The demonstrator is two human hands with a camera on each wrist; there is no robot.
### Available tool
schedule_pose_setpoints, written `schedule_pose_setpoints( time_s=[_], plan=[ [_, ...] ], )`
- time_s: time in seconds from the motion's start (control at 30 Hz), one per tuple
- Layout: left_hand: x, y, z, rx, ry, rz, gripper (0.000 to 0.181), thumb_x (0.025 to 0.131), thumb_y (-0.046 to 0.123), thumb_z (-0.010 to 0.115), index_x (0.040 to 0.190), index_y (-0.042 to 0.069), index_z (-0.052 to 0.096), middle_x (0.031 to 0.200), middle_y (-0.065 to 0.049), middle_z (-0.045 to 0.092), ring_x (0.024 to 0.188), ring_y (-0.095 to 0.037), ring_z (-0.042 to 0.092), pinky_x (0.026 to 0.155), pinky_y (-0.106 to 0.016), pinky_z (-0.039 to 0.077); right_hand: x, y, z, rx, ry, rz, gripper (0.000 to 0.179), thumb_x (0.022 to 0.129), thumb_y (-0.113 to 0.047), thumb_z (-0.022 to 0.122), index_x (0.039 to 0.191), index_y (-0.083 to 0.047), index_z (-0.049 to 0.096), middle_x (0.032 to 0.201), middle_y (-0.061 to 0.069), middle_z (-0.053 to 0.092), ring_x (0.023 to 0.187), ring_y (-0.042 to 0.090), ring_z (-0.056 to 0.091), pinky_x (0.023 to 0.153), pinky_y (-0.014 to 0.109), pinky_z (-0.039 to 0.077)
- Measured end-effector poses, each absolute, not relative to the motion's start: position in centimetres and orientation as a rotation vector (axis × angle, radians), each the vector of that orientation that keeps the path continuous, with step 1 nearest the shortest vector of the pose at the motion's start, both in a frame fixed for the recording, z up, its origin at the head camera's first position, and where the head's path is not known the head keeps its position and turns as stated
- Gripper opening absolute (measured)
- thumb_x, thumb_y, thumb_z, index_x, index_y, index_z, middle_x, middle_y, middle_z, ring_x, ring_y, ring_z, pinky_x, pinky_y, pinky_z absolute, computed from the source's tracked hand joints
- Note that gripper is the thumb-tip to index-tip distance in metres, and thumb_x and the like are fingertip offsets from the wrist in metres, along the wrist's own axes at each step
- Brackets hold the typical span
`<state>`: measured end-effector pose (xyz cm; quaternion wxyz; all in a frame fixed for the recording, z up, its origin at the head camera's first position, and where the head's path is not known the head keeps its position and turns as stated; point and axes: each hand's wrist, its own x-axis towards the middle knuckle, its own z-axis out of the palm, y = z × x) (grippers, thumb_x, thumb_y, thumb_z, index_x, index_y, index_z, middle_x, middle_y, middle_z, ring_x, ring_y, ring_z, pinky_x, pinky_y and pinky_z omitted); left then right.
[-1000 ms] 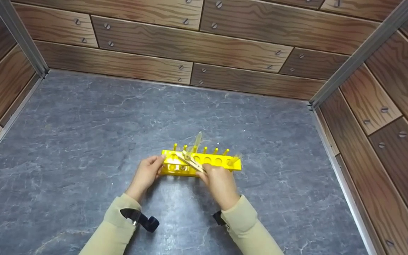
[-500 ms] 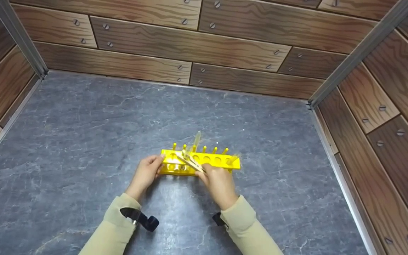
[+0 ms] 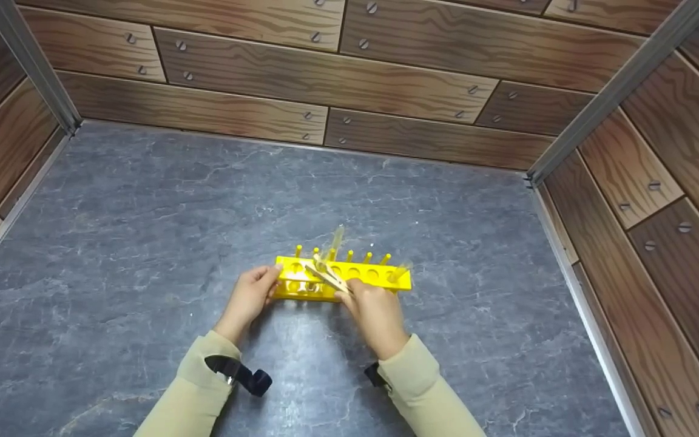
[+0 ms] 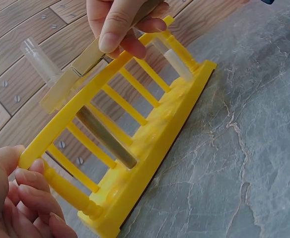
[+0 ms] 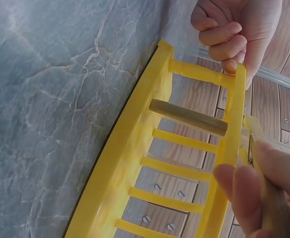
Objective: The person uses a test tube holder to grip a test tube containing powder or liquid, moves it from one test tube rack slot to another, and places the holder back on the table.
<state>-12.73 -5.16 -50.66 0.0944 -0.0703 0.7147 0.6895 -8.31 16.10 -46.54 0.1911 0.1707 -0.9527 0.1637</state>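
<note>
A yellow test tube rack (image 3: 364, 277) stands on the grey surface. My left hand (image 3: 251, 300) pinches the left end of its top rail between thumb and fingers. With my right hand (image 3: 378, 315) I grip a wooden test tube holder (image 3: 331, 278), whose far end lies across the upper part of a test tube (image 4: 108, 136). That tube stands in the rack near the left end, brownish in its lower part and clear at its top, which rises above the rail. A second tube (image 4: 176, 64), with something whitish inside, sits at the right end.
Thin yellow pegs (image 3: 369, 257) stick up along the rack's back edge. Wood-patterned walls (image 3: 252, 79) enclose the grey marbled surface (image 3: 143, 243) at the back and sides. Black straps (image 3: 237, 373) circle both sleeved wrists.
</note>
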Motion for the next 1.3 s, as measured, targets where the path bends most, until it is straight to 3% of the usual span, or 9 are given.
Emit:
schedule_pose_setpoints(
  time_s=[0.4,0.7,1.3],
  plan=[
    [-12.7,-5.3,-50.3,-0.205,2.084,2.073,0.036,0.095,0.027,0.054,0.069,0.003,0.053,0.054,0.000,0.040,0.047,-0.010,0.035,0.046,-0.023,0.031,-8.3,16.0,-45.9,0.495,-2.663,0.448,0.024,0.083,-0.029,0.068,0.075,-0.008,0.059,0.056,-0.001,0.053,0.045,0.011,0.046,0.041,0.026,0.041],
    [-12.7,-5.3,-50.4,-0.197,2.130,2.040,0.036,0.096,0.026,0.053,0.069,0.003,0.051,0.056,0.000,0.041,0.048,-0.011,0.036,0.047,-0.022,0.031,-8.2,16.0,-45.5,0.488,-2.649,0.464,0.024,0.082,-0.028,0.070,0.076,-0.006,0.061,0.056,0.000,0.054,0.044,0.010,0.044,0.040,0.021,0.038],
    [-12.8,-5.2,-50.7,-0.204,2.105,2.055,0.035,0.096,0.022,0.052,0.071,-0.002,0.051,0.054,0.000,0.040,0.046,-0.011,0.035,0.046,-0.021,0.030,-8.0,16.0,-44.7,0.469,-2.674,0.479,0.022,0.083,-0.028,0.069,0.078,-0.007,0.061,0.058,0.000,0.054,0.046,0.009,0.042,0.042,0.023,0.038]
  ],
)
